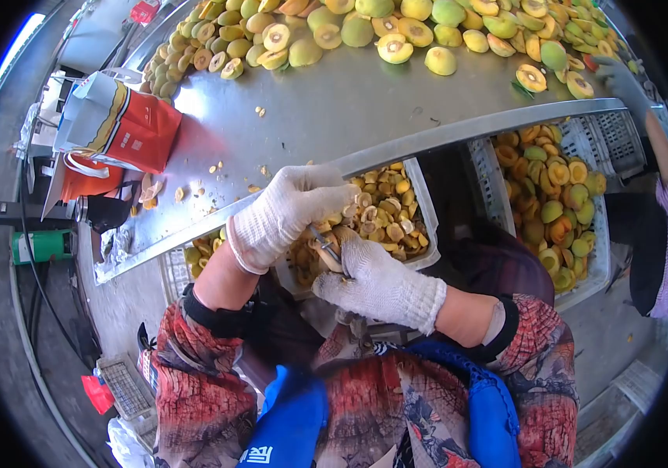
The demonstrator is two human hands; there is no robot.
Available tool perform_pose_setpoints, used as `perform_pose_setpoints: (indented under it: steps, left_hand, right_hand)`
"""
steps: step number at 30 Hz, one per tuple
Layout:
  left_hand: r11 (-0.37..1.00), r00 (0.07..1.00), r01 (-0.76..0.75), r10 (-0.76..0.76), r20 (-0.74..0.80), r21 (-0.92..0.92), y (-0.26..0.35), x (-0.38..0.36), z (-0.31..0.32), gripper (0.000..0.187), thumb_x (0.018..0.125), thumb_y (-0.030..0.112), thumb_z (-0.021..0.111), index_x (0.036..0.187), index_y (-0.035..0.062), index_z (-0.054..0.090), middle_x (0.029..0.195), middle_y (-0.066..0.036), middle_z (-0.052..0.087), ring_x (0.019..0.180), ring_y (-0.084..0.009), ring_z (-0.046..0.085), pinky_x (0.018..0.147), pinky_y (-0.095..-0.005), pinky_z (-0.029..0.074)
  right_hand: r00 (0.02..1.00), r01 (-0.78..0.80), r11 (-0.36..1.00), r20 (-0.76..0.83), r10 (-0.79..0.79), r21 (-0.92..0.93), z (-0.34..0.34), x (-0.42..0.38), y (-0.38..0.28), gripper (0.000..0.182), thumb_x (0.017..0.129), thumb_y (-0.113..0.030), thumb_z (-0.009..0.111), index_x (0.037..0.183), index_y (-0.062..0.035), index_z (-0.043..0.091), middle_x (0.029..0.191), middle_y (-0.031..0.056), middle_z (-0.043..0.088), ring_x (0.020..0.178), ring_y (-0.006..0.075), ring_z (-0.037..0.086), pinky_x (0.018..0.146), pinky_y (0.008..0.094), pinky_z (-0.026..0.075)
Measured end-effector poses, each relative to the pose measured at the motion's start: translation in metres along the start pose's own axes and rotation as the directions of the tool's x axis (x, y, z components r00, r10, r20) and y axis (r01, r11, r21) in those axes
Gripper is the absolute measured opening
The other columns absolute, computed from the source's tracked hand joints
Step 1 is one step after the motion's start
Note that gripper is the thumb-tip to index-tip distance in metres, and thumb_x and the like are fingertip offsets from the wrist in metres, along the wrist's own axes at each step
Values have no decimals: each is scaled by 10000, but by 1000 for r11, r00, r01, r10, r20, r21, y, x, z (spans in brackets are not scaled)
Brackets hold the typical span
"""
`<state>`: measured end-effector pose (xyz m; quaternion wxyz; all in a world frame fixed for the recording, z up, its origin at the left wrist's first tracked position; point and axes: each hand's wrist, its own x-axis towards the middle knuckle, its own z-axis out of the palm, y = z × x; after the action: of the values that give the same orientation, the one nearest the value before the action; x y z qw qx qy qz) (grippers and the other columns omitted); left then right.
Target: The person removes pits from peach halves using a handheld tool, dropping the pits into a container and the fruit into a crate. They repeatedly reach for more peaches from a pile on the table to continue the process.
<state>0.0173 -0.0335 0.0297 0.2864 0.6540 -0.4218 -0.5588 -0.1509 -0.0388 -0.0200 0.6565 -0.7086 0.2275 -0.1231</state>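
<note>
My left hand [295, 207], in a white knit glove, is closed, its fingers pressed together in front of the table edge. What it holds, if anything, is hidden. Just below and to the right, my right hand [384, 281], in a matching glove with soiled fingertips, is wrapped around a small metal tool [324, 243] with a pale part along it. The tool's tip points up toward my left hand. Under both hands stands a white crate [426, 226] of cut yellow fruit pieces [388, 210], partly covered by my hands.
Halved and whole yellow-green peaches [357, 31] are heaped along the far side of the metal table [310, 101]. A red paper bag [143, 129] stands at left. Another crate of peach halves [556, 195] sits at right, near a co-worker's gloved hand [622, 82].
</note>
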Motion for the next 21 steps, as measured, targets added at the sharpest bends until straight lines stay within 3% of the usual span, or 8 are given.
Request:
perform_pose_setpoints:
  steps: [3, 6, 12, 15, 16, 17, 18, 21]
  left_hand:
    - [998, 1000, 1, 1, 22, -65, -3, 2, 0, 284, 863, 286, 654, 875, 2, 645, 783, -58, 653, 682, -124, 619, 616, -235, 492]
    - [987, 1000, -13, 15, 12, -163, -6, 1, 1, 286, 862, 289, 658, 876, 4, 647, 796, -59, 652, 707, -128, 620, 632, -242, 494]
    - [910, 986, -157, 164, -13, -383, -18, -1, 5, 319, 874, 326, 627, 862, 7, 625, 793, -95, 643, 719, -180, 616, 687, -291, 507]
    - [795, 968, -248, 220, -118, -554, -25, 0, 12, 321, 883, 337, 610, 839, 19, 599, 785, -113, 623, 726, -214, 616, 697, -325, 518]
    - [746, 961, -275, 202, -187, -607, -29, 2, 16, 317, 887, 337, 606, 837, 25, 590, 788, -118, 616, 735, -225, 616, 695, -335, 522]
    - [691, 950, -306, 180, -254, -655, -30, 2, 17, 313, 891, 338, 602, 835, 31, 582, 791, -123, 609, 744, -236, 617, 694, -345, 526]
    - [630, 978, -199, 81, -191, -751, -29, 2, 12, 316, 896, 353, 604, 862, 40, 573, 815, -138, 596, 769, -265, 616, 694, -381, 535]
    - [483, 966, -258, 113, -232, -837, -35, 6, 15, 322, 897, 359, 613, 879, 40, 573, 821, -145, 597, 783, -287, 614, 690, -397, 537]
  right_hand:
    - [946, -295, 893, 237, 222, 340, -8, 0, -10, 231, 865, -182, 601, 996, -1, 541, 754, 137, 626, 637, 237, 648, 546, 345, 529]
    - [854, -463, 732, 473, 216, 501, -22, 1, -14, 238, 860, -212, 656, 936, -18, 540, 758, 68, 608, 572, 129, 604, 468, 245, 476]
    - [867, -468, 505, 488, 101, 725, -16, 0, -1, 215, 856, -190, 655, 962, -39, 545, 752, 64, 609, 521, 102, 574, 429, 229, 453]
    - [842, -477, 723, 496, 212, 499, -25, 4, -12, 189, 851, -152, 629, 953, -24, 534, 820, 127, 615, 661, 170, 641, 499, 285, 507]
    - [948, -209, 922, 298, 109, 327, -20, 6, -8, 189, 843, -139, 625, 957, -16, 538, 833, 146, 616, 691, 205, 645, 527, 308, 515]
    - [990, 58, 996, 127, -66, 71, -9, 8, 2, 190, 834, -126, 621, 961, -8, 542, 845, 165, 618, 721, 240, 650, 555, 332, 522]
    - [958, 281, 933, 13, -285, -227, -1, 9, 11, 193, 826, -113, 617, 964, 1, 545, 858, 184, 619, 750, 275, 654, 583, 356, 530]
    - [891, 392, 727, 34, -453, -564, 3, 11, 28, 184, 826, -112, 572, 965, 8, 570, 843, 219, 611, 847, 345, 638, 662, 391, 528]
